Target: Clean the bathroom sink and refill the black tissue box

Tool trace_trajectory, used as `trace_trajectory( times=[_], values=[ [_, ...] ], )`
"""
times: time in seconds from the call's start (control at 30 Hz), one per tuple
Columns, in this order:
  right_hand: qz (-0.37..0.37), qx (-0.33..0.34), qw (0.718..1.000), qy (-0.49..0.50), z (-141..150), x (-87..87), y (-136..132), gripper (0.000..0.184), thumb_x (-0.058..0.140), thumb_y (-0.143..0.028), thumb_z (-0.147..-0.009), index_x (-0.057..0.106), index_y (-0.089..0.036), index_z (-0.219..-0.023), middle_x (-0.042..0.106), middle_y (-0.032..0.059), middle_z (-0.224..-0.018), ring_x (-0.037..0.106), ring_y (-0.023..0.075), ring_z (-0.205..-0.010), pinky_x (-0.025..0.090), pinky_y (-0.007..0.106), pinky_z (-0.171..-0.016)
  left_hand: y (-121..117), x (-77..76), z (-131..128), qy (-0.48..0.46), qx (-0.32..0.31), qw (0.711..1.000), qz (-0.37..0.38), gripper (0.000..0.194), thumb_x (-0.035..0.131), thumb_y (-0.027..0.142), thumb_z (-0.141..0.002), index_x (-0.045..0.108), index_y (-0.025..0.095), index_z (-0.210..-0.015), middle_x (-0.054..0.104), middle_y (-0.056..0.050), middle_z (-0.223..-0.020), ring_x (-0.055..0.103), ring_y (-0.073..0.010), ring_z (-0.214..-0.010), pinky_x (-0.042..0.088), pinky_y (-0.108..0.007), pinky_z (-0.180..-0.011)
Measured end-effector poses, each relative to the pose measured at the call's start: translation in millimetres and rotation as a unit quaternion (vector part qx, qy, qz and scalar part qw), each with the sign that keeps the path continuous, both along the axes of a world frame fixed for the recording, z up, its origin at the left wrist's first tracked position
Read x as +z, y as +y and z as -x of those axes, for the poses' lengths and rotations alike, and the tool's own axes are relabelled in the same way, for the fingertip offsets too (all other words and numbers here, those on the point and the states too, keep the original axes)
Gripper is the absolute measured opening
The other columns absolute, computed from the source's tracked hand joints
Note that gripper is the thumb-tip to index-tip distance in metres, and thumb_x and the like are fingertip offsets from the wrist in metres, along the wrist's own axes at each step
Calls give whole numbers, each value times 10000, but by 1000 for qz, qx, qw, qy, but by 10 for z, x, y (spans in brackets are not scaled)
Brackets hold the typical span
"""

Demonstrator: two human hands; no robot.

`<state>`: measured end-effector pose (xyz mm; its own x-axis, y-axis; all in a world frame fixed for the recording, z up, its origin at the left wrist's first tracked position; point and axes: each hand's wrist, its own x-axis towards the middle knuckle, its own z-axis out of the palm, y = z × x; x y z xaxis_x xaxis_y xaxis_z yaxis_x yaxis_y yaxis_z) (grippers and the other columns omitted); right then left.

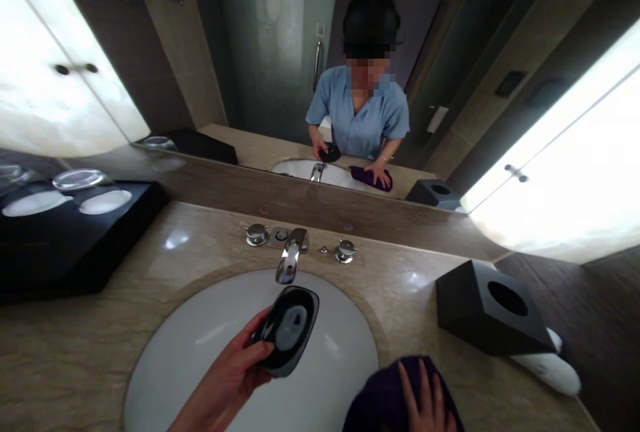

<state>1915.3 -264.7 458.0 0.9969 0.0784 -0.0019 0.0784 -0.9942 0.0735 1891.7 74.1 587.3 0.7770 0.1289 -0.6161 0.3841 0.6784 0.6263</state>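
Observation:
My left hand (245,359) grips a shiny black soap dish (307,329) by its near left side, thumb over the rim. The dish is tilted above the white sink basin (165,359), just below the faucet (291,255). A pale oval patch shows on its inner bottom; whether that is residue or a reflection I cannot tell. Over the counter right of the basin, my right hand (427,399) lies with fingers spread on a dark purple cloth (380,399). The cloth is bunched at the basin's edge, and the lower part of this hand is cut off by the frame.
Two tap knobs (257,235) flank the faucet. At left, a black tray (60,252) carries glasses and white discs. A dark grey tissue box (465,312) stands at right beside a white object (550,373). The wall mirror (270,85) reflects a person in blue.

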Motion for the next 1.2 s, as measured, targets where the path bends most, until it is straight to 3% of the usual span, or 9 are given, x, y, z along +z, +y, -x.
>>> trace_trajectory(
  times=[0.07,0.2,0.3,0.47,0.63,0.77,0.9,1.07,1.2],
  values=[
    [-19,8,1000,-17,-713,108,209,768,535,-446,-761,284,-255,-1461,137,108,-1564,113,395,-1424,319,624,-1003,92,-53,68,17,15,999,30,870,809,231,-528,453,244,-1322,665,-56,-1133,631,-204,-810,515,-278,-635],
    [-92,-55,994,-12,-2347,451,601,797,505,-521,-798,229,-204,-1475,192,146,-1543,157,396,-1404,254,617,-1056,146,-91,170,40,27,998,27,863,838,269,-498,494,287,-1290,673,-30,-1139,628,-225,-846,508,-280,-628],
    [-114,-147,982,-22,-2908,610,627,811,420,-598,-818,268,-109,-1446,229,215,-1508,211,429,-1367,281,642,-1018,132,-21,178,39,23,999,11,848,829,273,-497,510,284,-1283,677,-32,-1124,623,-235,-865,487,-268,-599],
    [-108,-176,978,-44,-1911,370,396,797,401,-562,-811,259,-96,-1442,260,235,-1477,243,426,-1343,347,597,-983,137,13,55,19,27,999,36,917,739,185,-543,394,257,-1389,700,-35,-1003,607,-173,-703,451,-239,-545],
    [-31,22,995,-93,-851,49,496,839,495,-396,-684,236,-209,-1460,262,106,-1513,264,393,-1337,402,560,-914,183,-197,5,-16,5,986,164,935,612,108,-541,324,178,-1428,707,-119,-974,594,-166,-599,375,-203,-438],
    [-49,78,994,-64,-1204,213,1321,832,538,-282,-635,326,-197,-1435,323,95,-1484,279,399,-1315,381,565,-940,179,-234,134,-60,-27,979,192,715,535,107,-571,488,80,-1283,616,-235,-1203,589,-162,-511,394,-237,-406],
    [-124,91,985,-81,-1303,307,2100,750,546,-227,-672,396,-178,-1406,361,141,-1454,309,405,-1286,351,572,-978,208,-159,244,-44,-13,990,135,660,514,123,-577,481,94,-1235,696,-150,-868,601,-209,-486,392,-256,-419],
    [-271,265,923,-58,-1270,517,2145,665,534,-138,-668,505,-294,-1314,480,16,-1363,421,225,-1225,341,348,-1080,351,-116,296,-29,46,997,55,562,523,146,-577,504,84,-1136,647,-84,-643,590,-204,-472,342,-232,-429],
    [-130,203,967,-82,-1966,753,2144,530,508,-231,-817,482,-204,-1345,365,89,-1480,258,376,-1357,255,600,-1064,471,-149,332,-30,75,995,61,457,549,159,-586,545,103,-1039,656,-77,-679,586,-192,-487,341,-230,-440]
  ],
)
